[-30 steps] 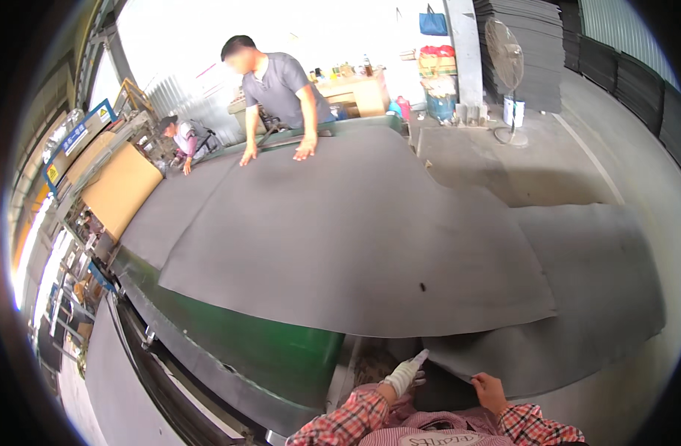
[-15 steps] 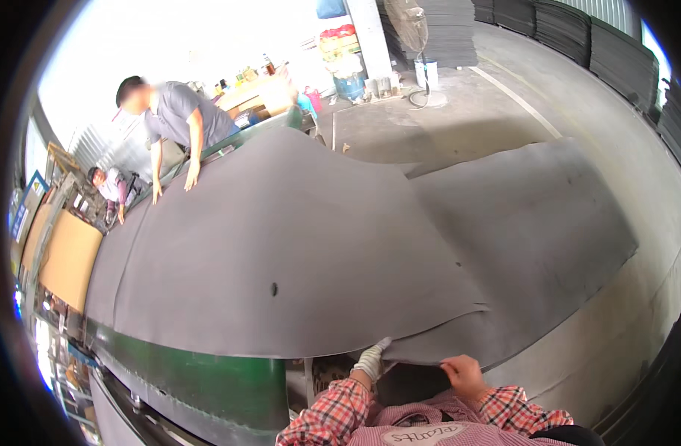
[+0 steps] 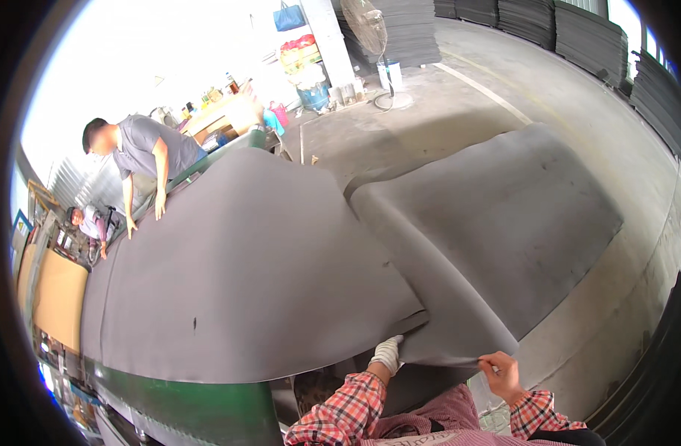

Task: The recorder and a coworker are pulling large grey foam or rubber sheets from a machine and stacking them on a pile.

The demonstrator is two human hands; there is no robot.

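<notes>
A large dark grey sheet (image 3: 258, 282) lies over a long green roller table, its near edge hanging by my left hand (image 3: 387, 354). That hand wears a white knit glove and is closed on the sheet edges where they meet. A second dark grey sheet (image 3: 459, 297) lies to the right, with a raised fold running across it. My bare right hand (image 3: 501, 375) pinches the near corner of this second sheet between thumb and fingers. Under it, a third flat grey sheet (image 3: 533, 215) spreads to the right; whether it is a separate piece I cannot tell.
Across the sheet a co-worker in a grey shirt (image 3: 158, 149) leans with both hands on it. Another person (image 3: 91, 227) stands farther left by a tan panel (image 3: 60, 297). A standing fan (image 3: 366, 30) and stacks of dark sheets (image 3: 589, 44) line the back.
My right hand has moved right, drawing the second sheet's corner along and raising a fold. The large sheet's right edge now lies farther left. My left hand keeps its grip.
</notes>
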